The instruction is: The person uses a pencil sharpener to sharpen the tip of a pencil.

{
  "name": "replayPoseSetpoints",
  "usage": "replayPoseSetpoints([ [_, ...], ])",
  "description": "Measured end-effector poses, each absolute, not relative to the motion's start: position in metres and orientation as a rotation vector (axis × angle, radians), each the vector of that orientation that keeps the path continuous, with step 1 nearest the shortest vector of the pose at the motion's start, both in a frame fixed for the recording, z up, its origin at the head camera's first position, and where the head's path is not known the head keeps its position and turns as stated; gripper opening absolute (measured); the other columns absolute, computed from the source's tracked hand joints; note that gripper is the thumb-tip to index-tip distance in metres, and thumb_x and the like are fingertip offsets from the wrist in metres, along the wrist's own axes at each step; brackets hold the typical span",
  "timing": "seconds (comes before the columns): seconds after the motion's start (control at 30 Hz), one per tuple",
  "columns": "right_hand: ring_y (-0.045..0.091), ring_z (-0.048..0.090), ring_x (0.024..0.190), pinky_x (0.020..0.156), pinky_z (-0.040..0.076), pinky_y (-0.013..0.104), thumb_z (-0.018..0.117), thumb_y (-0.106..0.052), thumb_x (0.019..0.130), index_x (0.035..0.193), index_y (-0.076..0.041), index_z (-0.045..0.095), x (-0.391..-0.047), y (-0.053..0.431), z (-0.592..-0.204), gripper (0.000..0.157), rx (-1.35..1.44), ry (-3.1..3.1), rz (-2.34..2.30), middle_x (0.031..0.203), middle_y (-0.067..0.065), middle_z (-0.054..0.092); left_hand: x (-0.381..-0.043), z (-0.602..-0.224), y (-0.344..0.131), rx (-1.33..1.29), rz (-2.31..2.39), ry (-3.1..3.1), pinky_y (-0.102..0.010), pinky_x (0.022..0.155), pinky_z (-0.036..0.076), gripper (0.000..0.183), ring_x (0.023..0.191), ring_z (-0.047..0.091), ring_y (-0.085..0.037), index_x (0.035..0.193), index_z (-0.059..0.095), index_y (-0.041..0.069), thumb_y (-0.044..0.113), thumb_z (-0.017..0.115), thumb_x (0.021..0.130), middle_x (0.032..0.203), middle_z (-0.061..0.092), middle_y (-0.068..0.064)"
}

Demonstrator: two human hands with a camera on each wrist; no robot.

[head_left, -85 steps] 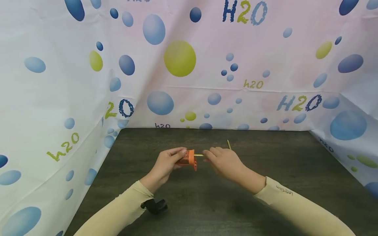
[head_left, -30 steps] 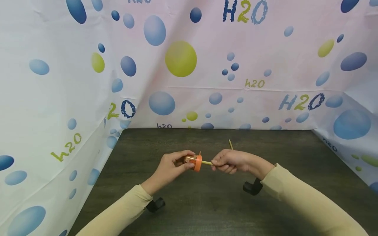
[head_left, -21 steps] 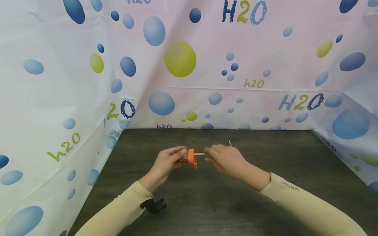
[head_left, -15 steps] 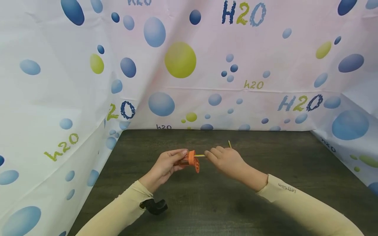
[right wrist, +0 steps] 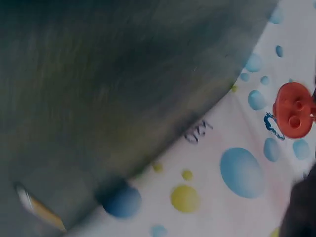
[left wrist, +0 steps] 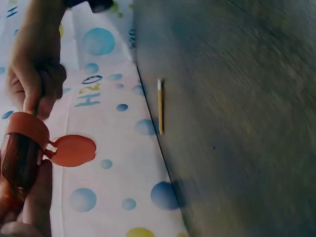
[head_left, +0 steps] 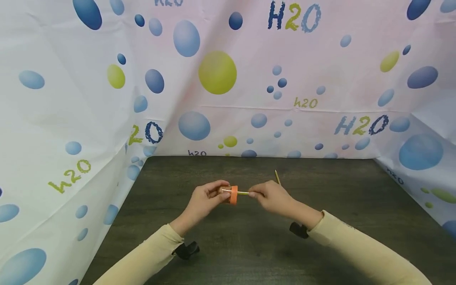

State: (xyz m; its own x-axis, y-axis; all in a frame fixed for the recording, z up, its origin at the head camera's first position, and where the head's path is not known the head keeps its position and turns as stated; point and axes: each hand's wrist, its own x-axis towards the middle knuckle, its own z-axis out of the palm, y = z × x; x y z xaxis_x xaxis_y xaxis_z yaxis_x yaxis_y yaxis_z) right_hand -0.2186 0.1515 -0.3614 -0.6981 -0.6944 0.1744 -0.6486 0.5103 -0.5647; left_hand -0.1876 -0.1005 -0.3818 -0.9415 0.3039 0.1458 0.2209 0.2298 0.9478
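My left hand (head_left: 201, 202) grips an orange pencil sharpener (head_left: 233, 195) with a see-through shavings container, thumb across its side. From its orange end a thin yellow pencil (head_left: 243, 193) sticks out to the right, and my right hand (head_left: 273, 198) pinches that pencil between thumb and fingers. Both hands are raised over the table. The left wrist view shows the sharpener's round orange lid (left wrist: 74, 150) swung open on its hinge. In the right wrist view the lid (right wrist: 294, 111) shows its inner face, while my right hand is a dark shape at the edge.
A second pencil (head_left: 277, 177) lies on the dark wooden table (head_left: 249, 245) just beyond my right hand. Black straps with cameras (head_left: 187, 250) sit under both wrists. A white sheet (head_left: 249, 79) printed with blue and green bubbles walls the back and sides.
My right hand has rolled back and forth around the pencil, thumb now in front. My left hand has turned the sharpener too, so its hanging lid no longer shows in the head view.
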Motion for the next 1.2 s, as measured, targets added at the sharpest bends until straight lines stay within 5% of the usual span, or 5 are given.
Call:
replayPoseSetpoints([
  [0.13, 0.003, 0.02, 0.045, 0.045, 0.02, 0.021, 0.044, -0.017, 0.109, 0.092, -0.003, 0.069, -0.231, 0.16, -0.36, 0.033, -0.676, 1.988, -1.246, 0.055, -0.008, 0.033, -0.185, -0.381, -0.102, 0.729, 1.698, 2.533, -0.025, 0.082, 0.063, 0.031, 0.105, 0.075, -0.034, 0.126, 0.067, 0.0, 0.011, 0.07, 0.097, 0.124, 0.071, -0.025],
  [0.3, 0.003, 0.03, 0.046, 0.046, 0.026, 0.021, 0.042, -0.026, 0.111, 0.112, 0.003, 0.069, -0.236, 0.163, -0.364, 0.039, -0.588, 1.864, -1.283, 0.06, -0.009, 0.045, -0.189, -0.381, -0.1, 0.633, 1.715, 2.529, -0.028, 0.085, 0.063, 0.033, 0.111, 0.074, -0.035, 0.128, 0.067, 0.0, 0.016, 0.068, 0.099, 0.127, 0.07, -0.025],
  [0.5, 0.009, 0.06, 0.062, 0.053, 0.047, 0.023, 0.063, -0.031, 0.103, 0.124, -0.001, 0.067, -0.222, 0.155, -0.366, 0.037, -1.204, 2.761, -0.832, 0.087, 0.006, 0.072, -0.197, -0.38, -0.101, 0.141, 1.93, 2.248, -0.046, 0.098, 0.06, 0.04, 0.104, 0.076, -0.026, 0.136, 0.064, 0.002, 0.023, 0.064, 0.103, 0.125, 0.073, -0.018],
  [0.83, 0.009, 0.063, 0.065, 0.05, 0.047, 0.02, 0.097, -0.005, 0.058, 0.099, -0.009, 0.074, -0.22, 0.149, -0.381, 0.047, -2.24, 3.391, 0.136, 0.078, -0.001, 0.065, -0.198, -0.38, -0.102, -0.057, 2.055, 1.838, -0.028, 0.09, 0.062, 0.048, 0.084, 0.074, -0.003, 0.144, 0.054, -0.005, 0.022, 0.059, 0.105, 0.098, 0.078, 0.005],
  [1.2, 0.003, 0.037, 0.047, 0.048, 0.035, 0.02, 0.057, -0.013, 0.104, 0.101, 0.005, 0.076, -0.224, 0.152, -0.368, 0.026, -1.015, 2.424, -1.109, 0.063, 0.004, 0.063, -0.186, -0.386, -0.107, 0.586, 1.804, 2.429, -0.037, 0.089, 0.063, 0.038, 0.107, 0.075, -0.027, 0.13, 0.066, -0.002, 0.016, 0.07, 0.098, 0.127, 0.07, -0.027],
])
